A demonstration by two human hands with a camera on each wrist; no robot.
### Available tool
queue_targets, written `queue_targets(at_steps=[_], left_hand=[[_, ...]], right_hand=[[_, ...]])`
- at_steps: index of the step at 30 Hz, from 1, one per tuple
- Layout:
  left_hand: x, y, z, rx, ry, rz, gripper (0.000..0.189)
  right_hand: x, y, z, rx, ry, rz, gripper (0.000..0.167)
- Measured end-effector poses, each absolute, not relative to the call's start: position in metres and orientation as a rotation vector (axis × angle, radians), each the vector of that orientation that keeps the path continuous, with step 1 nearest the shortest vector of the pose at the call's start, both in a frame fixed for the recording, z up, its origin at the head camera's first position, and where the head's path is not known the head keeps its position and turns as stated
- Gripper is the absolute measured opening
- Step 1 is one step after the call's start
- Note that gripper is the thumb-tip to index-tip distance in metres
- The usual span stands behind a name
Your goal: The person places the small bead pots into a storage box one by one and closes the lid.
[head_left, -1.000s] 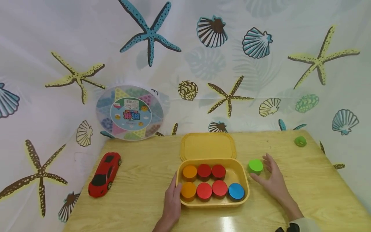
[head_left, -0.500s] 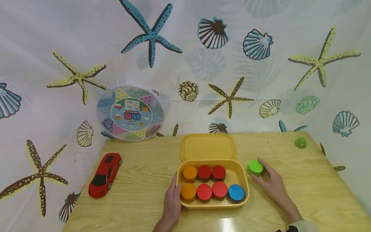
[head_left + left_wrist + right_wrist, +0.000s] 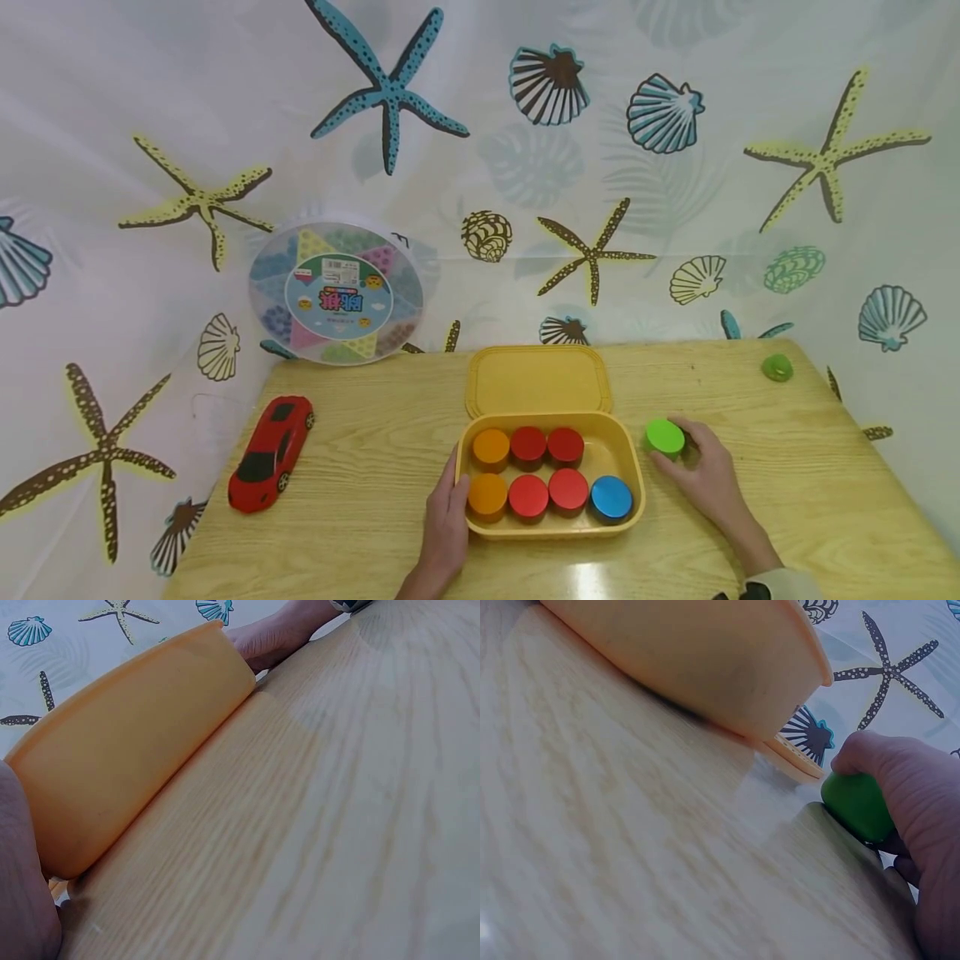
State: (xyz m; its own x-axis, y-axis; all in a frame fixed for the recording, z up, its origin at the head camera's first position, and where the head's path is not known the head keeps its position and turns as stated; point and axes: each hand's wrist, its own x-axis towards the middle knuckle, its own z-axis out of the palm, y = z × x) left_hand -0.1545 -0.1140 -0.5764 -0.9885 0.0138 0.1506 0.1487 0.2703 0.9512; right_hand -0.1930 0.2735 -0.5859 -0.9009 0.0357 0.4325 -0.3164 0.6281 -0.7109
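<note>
A yellow plastic box (image 3: 551,535) stands on the wooden table and holds several short round cylinders: orange cylinders (image 3: 489,497), red cylinders (image 3: 528,497) and one blue cylinder (image 3: 611,497). My left hand (image 3: 444,523) grips the box's left side, thumb at the rim; its fingers are mostly hidden behind the wall. Just right of the box, my right hand (image 3: 703,471) pinches a green cylinder (image 3: 664,437) between thumb and fingers. In the right wrist view the thumb lies against the green cylinder (image 3: 857,806), beside the box wall (image 3: 697,660).
Behind the box lies a flat yellow lid (image 3: 538,379). A red toy car (image 3: 272,452) sits at the left, and an oval game box (image 3: 336,292) leans on the patterned cloth. A small green object (image 3: 777,367) lies near the far right corner.
My right hand has moved left onto the green cylinder and closed round it. The green cylinder has shifted slightly right and toward me. My left hand stays on the box.
</note>
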Motion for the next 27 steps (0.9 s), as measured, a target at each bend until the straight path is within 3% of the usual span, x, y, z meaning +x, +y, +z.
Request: queue_targets(at_steps=[13,27], left_hand=[[-0.154,-0.114,-0.574,-0.151,-2.413,-1.826,0.053],[-0.153,-0.115,-0.573,-0.148,-2.406,-1.824,0.052]], right_hand=[[-0.191,0.274,-0.578,0.087,-2.445,1.344,0.056],[-0.183,0.248,-0.529,0.345,-2.400,1.484,0.052]])
